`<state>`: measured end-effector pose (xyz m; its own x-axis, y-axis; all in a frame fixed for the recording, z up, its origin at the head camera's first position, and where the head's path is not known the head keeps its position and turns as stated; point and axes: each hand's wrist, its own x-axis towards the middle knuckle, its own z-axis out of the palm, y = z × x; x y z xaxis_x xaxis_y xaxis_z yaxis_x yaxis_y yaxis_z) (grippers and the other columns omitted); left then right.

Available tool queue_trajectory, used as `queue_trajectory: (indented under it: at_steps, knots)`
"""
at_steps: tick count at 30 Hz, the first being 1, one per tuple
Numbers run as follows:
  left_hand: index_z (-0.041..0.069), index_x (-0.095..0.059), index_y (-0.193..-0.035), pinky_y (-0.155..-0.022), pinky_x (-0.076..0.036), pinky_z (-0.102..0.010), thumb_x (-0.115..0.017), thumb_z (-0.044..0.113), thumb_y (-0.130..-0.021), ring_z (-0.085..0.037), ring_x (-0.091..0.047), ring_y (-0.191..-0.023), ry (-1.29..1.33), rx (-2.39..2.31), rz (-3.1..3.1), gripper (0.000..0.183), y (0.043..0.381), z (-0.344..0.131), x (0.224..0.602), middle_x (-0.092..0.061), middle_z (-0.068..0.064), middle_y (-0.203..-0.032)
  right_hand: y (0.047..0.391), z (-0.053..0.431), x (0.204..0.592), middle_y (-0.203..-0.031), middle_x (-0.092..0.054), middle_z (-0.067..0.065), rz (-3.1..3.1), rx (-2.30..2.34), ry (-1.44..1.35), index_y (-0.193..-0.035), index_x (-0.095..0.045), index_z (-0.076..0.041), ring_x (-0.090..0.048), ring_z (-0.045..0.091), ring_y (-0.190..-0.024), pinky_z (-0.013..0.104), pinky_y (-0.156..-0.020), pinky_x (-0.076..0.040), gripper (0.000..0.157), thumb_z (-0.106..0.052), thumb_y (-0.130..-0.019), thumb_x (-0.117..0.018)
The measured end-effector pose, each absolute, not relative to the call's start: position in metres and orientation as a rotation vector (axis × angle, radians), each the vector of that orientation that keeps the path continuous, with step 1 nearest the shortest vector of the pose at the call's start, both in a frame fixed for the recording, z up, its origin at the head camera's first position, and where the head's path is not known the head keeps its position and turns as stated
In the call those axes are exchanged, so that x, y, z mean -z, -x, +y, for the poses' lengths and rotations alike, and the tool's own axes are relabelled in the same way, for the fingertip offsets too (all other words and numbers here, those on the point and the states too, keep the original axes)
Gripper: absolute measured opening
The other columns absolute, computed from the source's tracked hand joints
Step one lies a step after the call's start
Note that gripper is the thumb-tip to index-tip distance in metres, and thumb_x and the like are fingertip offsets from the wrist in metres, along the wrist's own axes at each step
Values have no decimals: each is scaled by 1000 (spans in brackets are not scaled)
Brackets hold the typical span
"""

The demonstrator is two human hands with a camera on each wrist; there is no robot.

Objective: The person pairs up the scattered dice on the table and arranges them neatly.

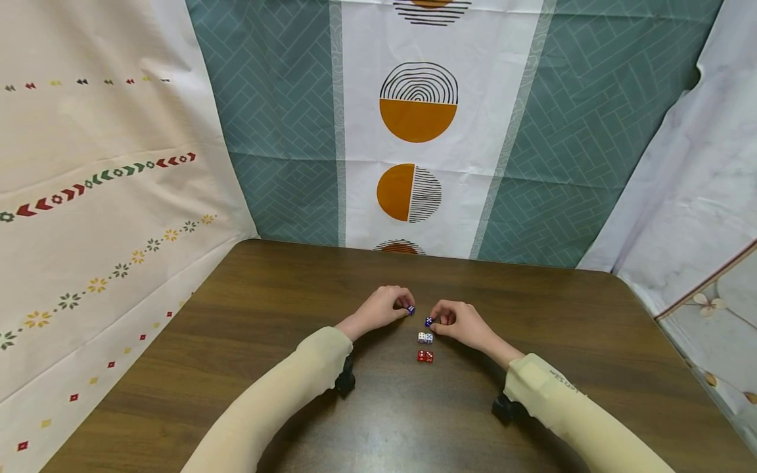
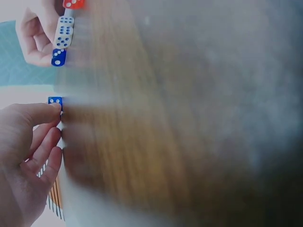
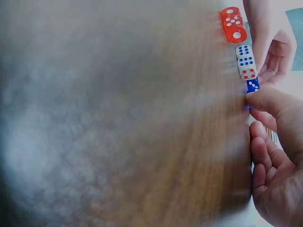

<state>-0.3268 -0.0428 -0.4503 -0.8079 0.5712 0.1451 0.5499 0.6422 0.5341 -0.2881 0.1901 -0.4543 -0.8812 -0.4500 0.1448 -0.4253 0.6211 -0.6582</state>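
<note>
My left hand (image 1: 381, 309) pinches a blue die (image 1: 411, 309) between thumb and fingers, close over the table. In the left wrist view the thumb lies on that die's (image 2: 55, 100) face. A second blue die (image 1: 428, 321) is pinched by my right hand (image 1: 465, 324), a short gap to the right of the first. From the right wrist, this die (image 3: 253, 85) shows past the thumb tip. Just nearer to me, two white dice (image 1: 425, 337) sit side by side. Two red dice (image 1: 425, 356) form another side-by-side pair, nearer still.
The brown wooden table (image 1: 284, 295) spreads around both hands. Behind its far edge hangs a green and white patterned cloth (image 1: 284, 131). A cream embroidered cloth (image 1: 106, 249) borders the left side, and pale marbled cloth (image 1: 704, 210) the right.
</note>
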Motion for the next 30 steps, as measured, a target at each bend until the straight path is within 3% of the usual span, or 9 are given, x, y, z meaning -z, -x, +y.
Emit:
queue_trajectory:
  at_steps: [22, 30]
  knots:
    - [10, -71, -98, -78, -51, -22, -73, 12, -89, -8, -63, -83, -942, -944, 2764, 10, 312, -33, 449, -72, -2, -90, 289, 190, 456, -71, -54, -1, 2790, 1137, 735, -94, -68, -13, -47, 8, -61, 21, -57, -39, 12, -15, -85, -76]
    - [10, -70, -96, -76, -50, -24, -74, 13, -88, -10, -61, -81, -964, -950, 2761, 10, 312, -31, 451, -69, -2, -88, 289, 190, 457, -70, -54, -1, 2796, 1139, 718, -95, -68, -14, -47, 8, -60, 22, -57, -38, 12, -15, -86, -76]
